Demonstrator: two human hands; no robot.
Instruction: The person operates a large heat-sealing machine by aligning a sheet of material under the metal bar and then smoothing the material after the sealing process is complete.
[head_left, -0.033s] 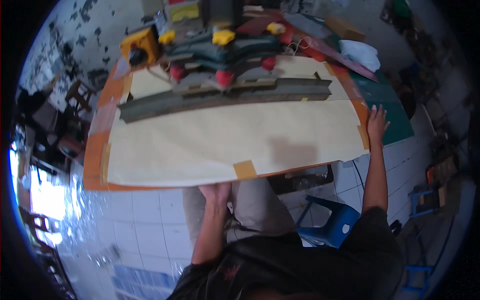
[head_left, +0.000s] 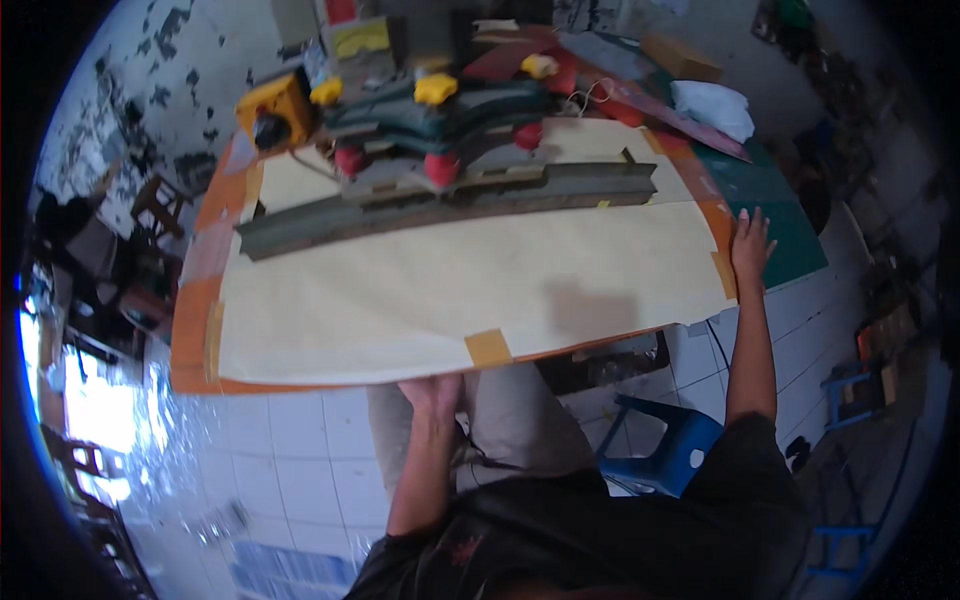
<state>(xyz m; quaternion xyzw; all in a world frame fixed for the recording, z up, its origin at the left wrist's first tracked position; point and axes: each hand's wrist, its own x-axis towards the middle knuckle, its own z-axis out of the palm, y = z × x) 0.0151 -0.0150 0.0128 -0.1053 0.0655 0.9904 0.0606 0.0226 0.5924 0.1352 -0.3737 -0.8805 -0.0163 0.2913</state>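
A wide orange board (head_left: pixel 195 345) covered with a cream sheet (head_left: pixel 420 285) lies before me, brown tape (head_left: pixel 488 348) along the sheet's edges. My left hand (head_left: pixel 435 392) reaches under the board's near edge, its fingers hidden beneath. My right hand (head_left: pixel 752 250) rests at the board's right edge with its fingers spread, beside a green mat (head_left: pixel 790 240). Across the sheet lies a long dark metal bar (head_left: pixel 450 208). Over its middle stands a dark green frame (head_left: pixel 400 110) with yellow star knobs (head_left: pixel 436 89) and red round knobs (head_left: pixel 441 168).
A yellow boxy device (head_left: pixel 275 108) sits at the far left of the work surface. A white bag (head_left: pixel 713 110) and a cardboard box (head_left: pixel 680 57) lie at the far right. Below, a blue plastic stool (head_left: pixel 660 445) stands on the tiled floor, near my legs (head_left: pixel 520 415).
The view has shifted slightly, so the board's left side appears a little lower. Both hands keep their places at the board's edges.
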